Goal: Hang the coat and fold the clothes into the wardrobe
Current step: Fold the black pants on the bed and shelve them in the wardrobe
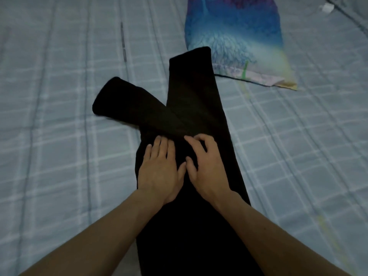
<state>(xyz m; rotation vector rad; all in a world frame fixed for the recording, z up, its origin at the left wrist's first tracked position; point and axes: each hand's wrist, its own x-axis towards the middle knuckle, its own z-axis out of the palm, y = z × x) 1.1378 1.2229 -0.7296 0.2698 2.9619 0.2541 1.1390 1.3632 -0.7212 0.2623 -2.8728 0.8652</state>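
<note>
Head view, only one. Black garment [191,100] lies flat on the bed, on a pale blue-grey checked sheet [59,136], centre of the scene, long body running from the near edge up between the person's two bare forearms. Two tube-like ends stick out at the far side: one goes straight away and its end sits right at the near left edge of the pillow [235,32], and the other angles off to the far left, crossing over the first one where they meet, its end resting on the sheet. Can't say if they are sleeves or legs, the cloth is too dark. Left hand [159,172] is flat on the garment, palm down, fingers [157,144] straight and close together, tips just at the near edge of the crossed tube, holding nothing. Right hand [209,168] is just beside it, thumbs nearly touching, also on the garment; its fingers are bent and arched with the tips down on the cloth and the thumb spread toward the left hand. Whether it pinches a fold or only presses, cannot tell against the black. Pillow is far right, blue and purple print fading to yellow at its near end. Small white scrap [326,6] on the sheet at the far right corner, well apart from everything.
</note>
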